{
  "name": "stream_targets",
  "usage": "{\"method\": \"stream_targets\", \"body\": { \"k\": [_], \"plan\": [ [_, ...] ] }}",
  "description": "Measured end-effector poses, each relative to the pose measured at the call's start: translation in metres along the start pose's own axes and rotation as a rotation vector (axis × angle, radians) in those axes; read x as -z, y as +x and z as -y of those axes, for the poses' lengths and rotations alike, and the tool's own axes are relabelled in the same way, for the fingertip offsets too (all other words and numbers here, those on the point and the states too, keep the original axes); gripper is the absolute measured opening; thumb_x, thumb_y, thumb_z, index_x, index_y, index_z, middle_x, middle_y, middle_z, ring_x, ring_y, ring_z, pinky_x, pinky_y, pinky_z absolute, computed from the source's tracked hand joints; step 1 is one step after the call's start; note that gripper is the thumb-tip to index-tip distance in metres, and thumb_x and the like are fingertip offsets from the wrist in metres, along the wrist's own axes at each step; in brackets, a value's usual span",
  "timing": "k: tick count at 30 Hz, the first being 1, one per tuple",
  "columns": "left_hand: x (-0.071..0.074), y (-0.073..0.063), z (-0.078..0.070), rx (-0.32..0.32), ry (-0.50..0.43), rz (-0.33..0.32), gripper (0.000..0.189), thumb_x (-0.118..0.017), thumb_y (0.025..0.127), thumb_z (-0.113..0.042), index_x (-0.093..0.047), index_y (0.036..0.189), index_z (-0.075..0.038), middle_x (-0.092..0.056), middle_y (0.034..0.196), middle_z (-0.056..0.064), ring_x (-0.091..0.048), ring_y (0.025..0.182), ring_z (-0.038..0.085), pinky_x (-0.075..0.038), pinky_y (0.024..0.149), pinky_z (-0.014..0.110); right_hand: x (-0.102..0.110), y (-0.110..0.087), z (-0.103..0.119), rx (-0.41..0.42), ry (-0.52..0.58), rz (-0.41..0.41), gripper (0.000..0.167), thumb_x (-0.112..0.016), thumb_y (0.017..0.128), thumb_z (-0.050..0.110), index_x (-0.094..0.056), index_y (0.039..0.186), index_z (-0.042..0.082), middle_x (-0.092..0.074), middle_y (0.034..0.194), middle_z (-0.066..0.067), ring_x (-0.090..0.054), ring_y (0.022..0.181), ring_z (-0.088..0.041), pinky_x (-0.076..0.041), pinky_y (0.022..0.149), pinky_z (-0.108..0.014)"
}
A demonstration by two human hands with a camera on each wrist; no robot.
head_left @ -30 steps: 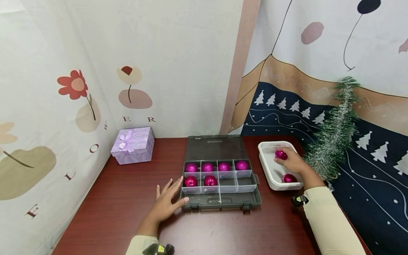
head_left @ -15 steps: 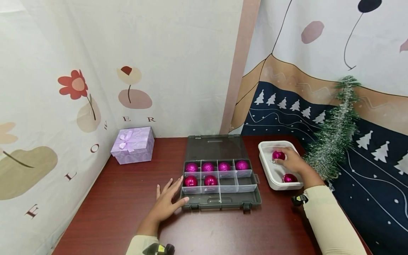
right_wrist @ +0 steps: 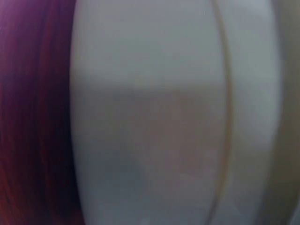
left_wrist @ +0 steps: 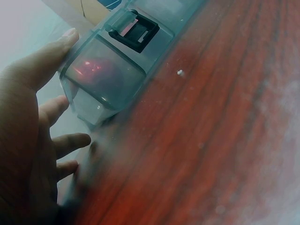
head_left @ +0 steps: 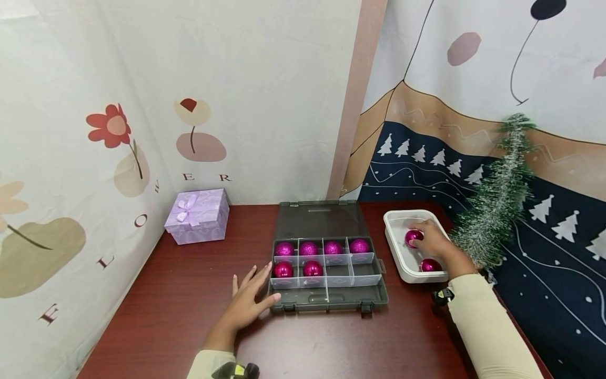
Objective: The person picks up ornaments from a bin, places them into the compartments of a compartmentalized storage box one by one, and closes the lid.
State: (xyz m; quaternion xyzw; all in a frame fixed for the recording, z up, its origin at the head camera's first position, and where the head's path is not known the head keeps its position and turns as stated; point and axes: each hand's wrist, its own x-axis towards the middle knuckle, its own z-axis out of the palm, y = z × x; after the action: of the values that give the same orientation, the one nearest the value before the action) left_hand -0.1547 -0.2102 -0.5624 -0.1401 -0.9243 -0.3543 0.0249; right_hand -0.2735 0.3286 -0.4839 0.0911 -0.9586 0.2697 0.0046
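My right hand (head_left: 433, 241) reaches into the white plastic tub (head_left: 392, 252) and pinches a shiny magenta Christmas bauble (head_left: 413, 237). A second magenta bauble (head_left: 431, 265) lies nearer the front of the tub. My left hand (head_left: 246, 302) is spread, its fingers straight at the left side and front corner of the grey divided organizer box (head_left: 326, 305). In its back row sit several glittery baubles (head_left: 333, 247); two shiny ones (head_left: 312, 269) occupy the left of the middle row. The left wrist view shows the thumb and fingertips at the box corner. The tub's wall (right_wrist: 140, 61) fills the right wrist view, blurred.
Behind the box its lid (head_left: 322, 221) lies folded back. A lilac gift box (head_left: 199, 217) with a bow stands at the back left. To the right of the tub leans a small frosted Christmas tree (head_left: 497, 200). Printed cloth walls close off the back and sides.
The bauble in my right hand has come down and slightly toward the front and left inside the tub. My left hand and the organizer box have stayed in place.
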Motion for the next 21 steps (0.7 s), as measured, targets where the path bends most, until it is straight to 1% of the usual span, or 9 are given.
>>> {"method": "stream_targets", "body": {
  "k": [4, 9, 13, 17, 21],
  "plan": [
    [0.001, -0.001, -0.001, -0.002, -0.004, -0.001, 0.087, -0.074, 0.097, -0.052, -0.037, 0.172, -0.025, -0.047, 0.173, 0.010, -0.029, 0.164, 0.053, 0.010, 0.124, 0.087, -0.004, 0.001, -0.002, -0.032, -0.003, 0.014, 0.049, -0.074, 0.096, -0.002, -0.063, 0.143, -0.010, -0.051, 0.133, -0.040, -0.055, 0.124, -0.054, -0.045, 0.115, -0.069],
    [0.001, -0.001, -0.001, -0.003, -0.001, -0.003, 0.087, -0.074, 0.097, -0.052, -0.038, 0.172, -0.024, -0.047, 0.173, 0.010, -0.030, 0.164, 0.052, 0.010, 0.123, 0.087, -0.003, 0.000, -0.001, -0.029, -0.004, 0.021, 0.046, -0.073, 0.098, -0.002, -0.063, 0.142, -0.009, -0.054, 0.140, -0.043, -0.055, 0.131, -0.058, -0.044, 0.118, -0.072],
    [0.000, 0.000, 0.000, -0.005, -0.003, -0.003, 0.087, -0.074, 0.097, -0.052, -0.038, 0.172, -0.025, -0.047, 0.173, 0.010, -0.030, 0.164, 0.053, 0.009, 0.123, 0.087, 0.001, -0.004, 0.001, -0.028, 0.005, 0.022, 0.045, -0.071, 0.100, 0.000, -0.061, 0.144, -0.009, -0.055, 0.141, -0.043, -0.054, 0.134, -0.060, -0.043, 0.118, -0.074],
    [0.001, -0.001, 0.000, -0.006, -0.003, -0.005, 0.087, -0.074, 0.097, -0.052, -0.038, 0.172, -0.024, -0.047, 0.173, 0.010, -0.030, 0.164, 0.053, 0.009, 0.123, 0.087, 0.006, -0.007, 0.003, -0.039, 0.004, 0.030, 0.048, -0.070, 0.102, 0.002, -0.058, 0.147, -0.006, -0.054, 0.143, -0.042, -0.055, 0.134, -0.060, -0.044, 0.116, -0.076],
    [0.001, -0.001, 0.000, -0.008, -0.002, -0.009, 0.087, -0.074, 0.097, -0.052, -0.038, 0.171, -0.024, -0.048, 0.172, 0.010, -0.031, 0.164, 0.053, 0.009, 0.123, 0.088, 0.010, -0.011, 0.008, -0.043, 0.000, 0.022, 0.049, -0.070, 0.104, 0.006, -0.057, 0.150, -0.003, -0.054, 0.141, -0.039, -0.058, 0.129, -0.058, -0.048, 0.111, -0.075]
  ]
}}
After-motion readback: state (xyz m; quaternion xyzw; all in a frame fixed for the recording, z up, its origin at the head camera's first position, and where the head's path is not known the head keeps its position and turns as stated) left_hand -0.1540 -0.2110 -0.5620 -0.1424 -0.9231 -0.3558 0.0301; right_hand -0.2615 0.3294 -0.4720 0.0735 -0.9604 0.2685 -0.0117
